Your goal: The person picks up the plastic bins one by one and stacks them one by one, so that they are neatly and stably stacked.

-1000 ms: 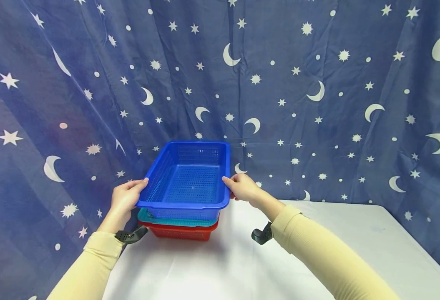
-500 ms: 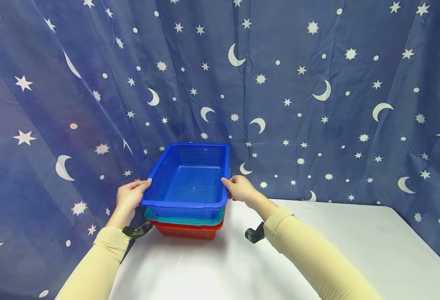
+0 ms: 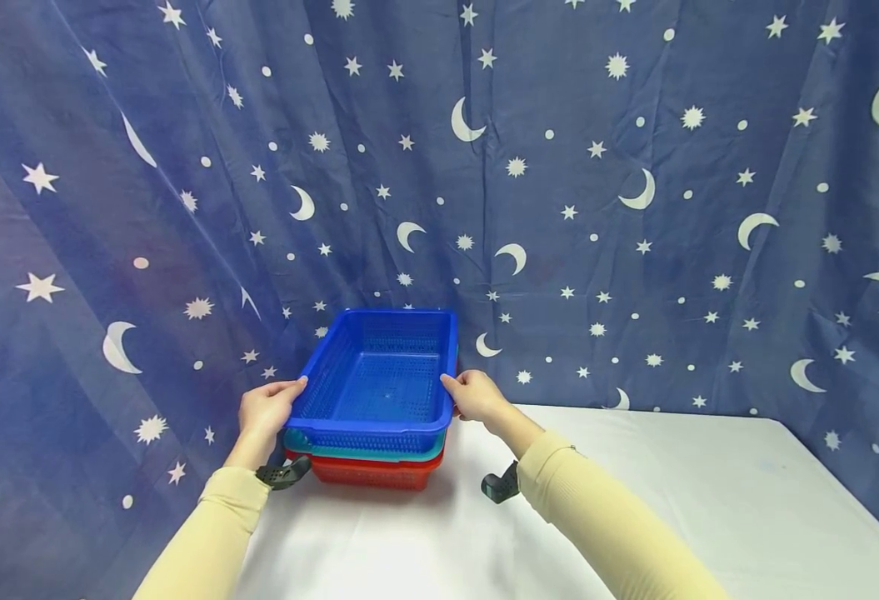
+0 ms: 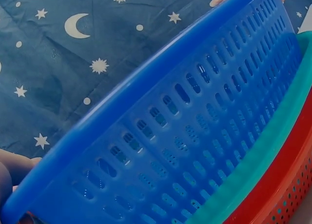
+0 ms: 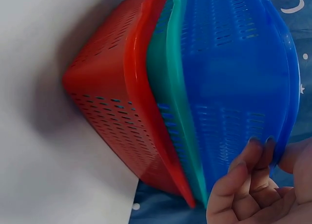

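In the head view, my left hand (image 3: pixel 268 410) grips the left rim of a blue perforated plastic basket (image 3: pixel 402 427). My right hand (image 3: pixel 478 395) pinches its right rim, thumb on top. The right wrist view shows that hand's fingers (image 5: pixel 251 156) curled under the rim against the outer wall. A teal basket (image 3: pixel 402 456) surrounds the lower part of the blue one, whose upper wall stands clear above the teal rim. Beneath and around the teal one is a red basket (image 3: pixel 372 477), resting on the table. The blue basket's inside holds nothing visible.
The baskets stand at the left back of a white-covered table (image 3: pixel 634 500). A dark blue curtain (image 3: pixel 559 208) with moons and stars hangs close behind and to the left. Black wrist cameras sit below each wrist.
The blue basket has sunk a little further into the teal one, both hands keeping their hold on its rim. The head view has shifted slightly.
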`<action>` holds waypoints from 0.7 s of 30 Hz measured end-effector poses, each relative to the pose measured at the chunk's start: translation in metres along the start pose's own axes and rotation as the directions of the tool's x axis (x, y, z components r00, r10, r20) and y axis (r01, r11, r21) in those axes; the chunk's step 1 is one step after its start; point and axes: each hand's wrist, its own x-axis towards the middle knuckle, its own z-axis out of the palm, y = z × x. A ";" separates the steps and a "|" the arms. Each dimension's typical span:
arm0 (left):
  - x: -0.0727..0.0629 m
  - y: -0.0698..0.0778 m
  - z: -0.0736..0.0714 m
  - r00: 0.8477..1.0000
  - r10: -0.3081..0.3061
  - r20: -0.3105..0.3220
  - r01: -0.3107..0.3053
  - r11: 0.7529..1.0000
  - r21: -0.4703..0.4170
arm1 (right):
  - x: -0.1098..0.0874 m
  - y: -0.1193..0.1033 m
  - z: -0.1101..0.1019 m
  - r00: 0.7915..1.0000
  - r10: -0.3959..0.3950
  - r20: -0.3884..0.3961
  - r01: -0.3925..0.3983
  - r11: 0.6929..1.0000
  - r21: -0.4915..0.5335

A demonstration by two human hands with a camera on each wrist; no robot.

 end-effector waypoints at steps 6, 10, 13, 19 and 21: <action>0.003 -0.006 0.003 1.000 -0.013 0.002 0.013 1.000 0.020 | 0.000 0.003 0.004 1.000 -0.004 -0.010 0.004 1.000 -0.006; 0.002 -0.008 0.002 1.000 -0.009 0.002 0.009 0.999 0.049 | -0.001 0.004 0.007 1.000 0.004 -0.005 -0.004 1.000 -0.014; 0.001 -0.010 0.002 1.000 0.003 0.007 -0.003 0.996 0.091 | -0.002 0.007 0.009 1.000 0.012 -0.010 -0.012 1.000 -0.028; -0.001 -0.014 0.001 1.000 0.026 0.000 -0.026 0.989 0.144 | -0.002 0.013 0.013 1.000 0.024 0.003 -0.024 0.999 -0.042; 0.000 -0.015 0.001 0.999 0.034 -0.001 -0.033 0.988 0.151 | -0.002 0.015 0.014 1.000 0.027 0.007 -0.026 0.999 -0.043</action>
